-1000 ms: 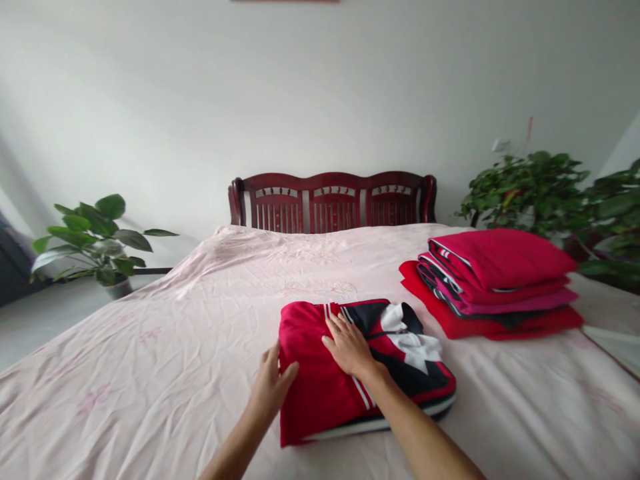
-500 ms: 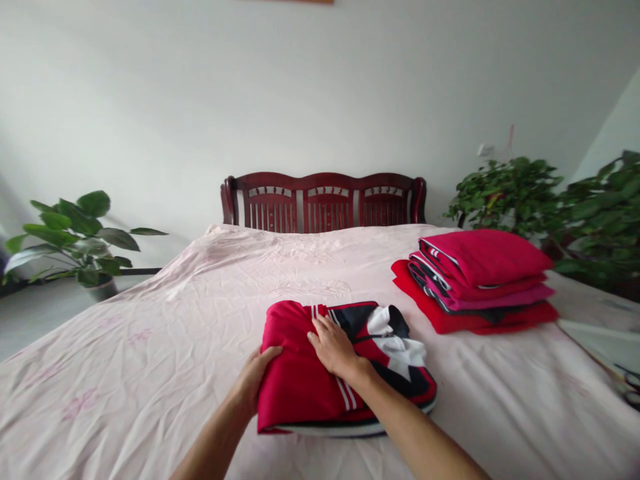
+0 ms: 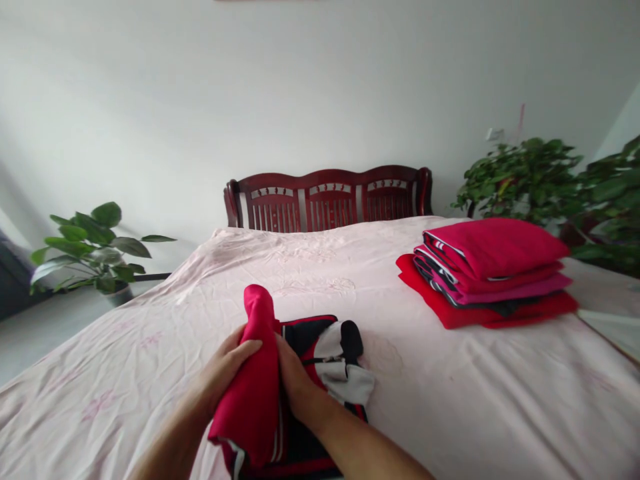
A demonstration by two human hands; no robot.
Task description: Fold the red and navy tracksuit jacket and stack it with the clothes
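A red, navy and white jacket [image 3: 260, 387] lies partly folded on the bed in front of me, its red part raised into a thick upright fold. My left hand [image 3: 233, 363] grips this fold from the left, thumb on top. From the right, my right hand [image 3: 295, 377] presses against the same fold, its fingertips hidden behind the cloth. The navy and white collar end of the jacket lies flat to the right of my right hand, with a short zipper showing.
A stack of folded red and pink clothes [image 3: 495, 273] sits on the right of the bed. The pale pink bedsheet [image 3: 165, 360] is wrinkled. Beyond stands a dark red wooden headboard [image 3: 330, 200]. Potted plants stand at left [image 3: 107, 257] and right [image 3: 525, 180].
The red part of the jacket has been lifted from lying flat into an upright fold. My right hand has moved left and down behind it; the jacket now appears further left.
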